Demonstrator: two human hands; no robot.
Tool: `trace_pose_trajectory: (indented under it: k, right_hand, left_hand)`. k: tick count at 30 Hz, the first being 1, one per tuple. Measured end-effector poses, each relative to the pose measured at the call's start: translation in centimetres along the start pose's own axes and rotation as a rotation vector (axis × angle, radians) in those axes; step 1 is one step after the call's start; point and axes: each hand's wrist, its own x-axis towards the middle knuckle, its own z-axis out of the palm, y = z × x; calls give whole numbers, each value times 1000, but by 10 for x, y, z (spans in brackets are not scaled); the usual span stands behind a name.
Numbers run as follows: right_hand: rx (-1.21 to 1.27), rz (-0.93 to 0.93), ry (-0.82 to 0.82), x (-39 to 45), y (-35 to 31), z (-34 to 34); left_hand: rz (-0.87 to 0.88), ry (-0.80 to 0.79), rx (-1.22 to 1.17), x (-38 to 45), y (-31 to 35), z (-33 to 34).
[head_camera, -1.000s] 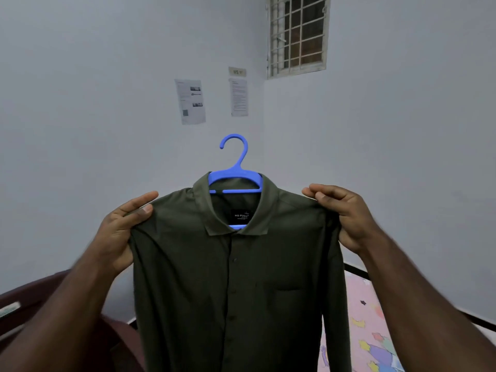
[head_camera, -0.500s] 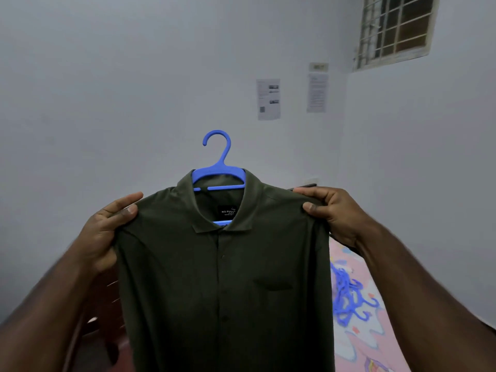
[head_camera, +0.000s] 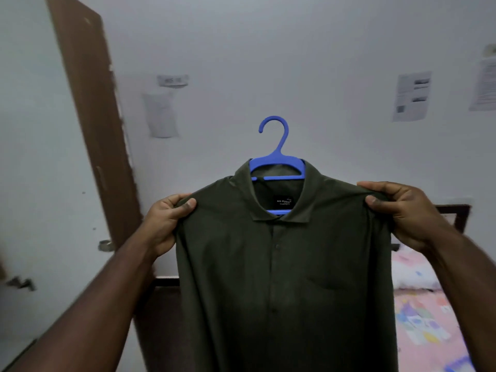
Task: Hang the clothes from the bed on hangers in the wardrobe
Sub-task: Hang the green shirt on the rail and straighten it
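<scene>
A dark olive button-up shirt (head_camera: 284, 277) hangs in front of me on a blue plastic hanger (head_camera: 277, 167), whose hook rises above the collar. My left hand (head_camera: 167, 222) pinches the shirt's left shoulder between thumb and fingers. My right hand (head_camera: 402, 210) pinches the right shoulder the same way. The shirt is buttoned, faces me and drops out of the frame at the bottom. The hanger's arms are hidden inside the shirt.
A brown wooden door edge (head_camera: 99, 146) stands at the left, with a metal latch (head_camera: 105, 245) on it. Papers (head_camera: 412, 96) are stuck to the white wall behind. The bed with a pink patterned sheet (head_camera: 421, 312) and a dark headboard (head_camera: 456, 216) lies at the lower right.
My view has swung left with the shirt: the window has gone out of frame, the papers have slid right, and the brown door has come in at the left. Both hands keep their hold.
</scene>
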Motion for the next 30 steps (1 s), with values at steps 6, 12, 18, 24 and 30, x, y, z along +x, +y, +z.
trace_pose_trajectory:
  k: [6, 12, 18, 24, 30]
  right_hand:
    - [-44, 36, -155, 12, 9, 85]
    - [-92, 31, -243, 24, 35, 168]
    - [-24, -1, -282, 50, 44, 261]
    - [59, -23, -392, 84, 65, 341]
    - [144, -32, -572, 129, 80, 403]
  left_hand:
    - [61, 179, 15, -36, 34, -77]
    - [82, 323, 68, -75, 67, -158]
    - [116, 466, 120, -102, 94, -227]
    - [150, 582, 133, -115, 114, -279]
    - [197, 686, 168, -122, 138, -313]
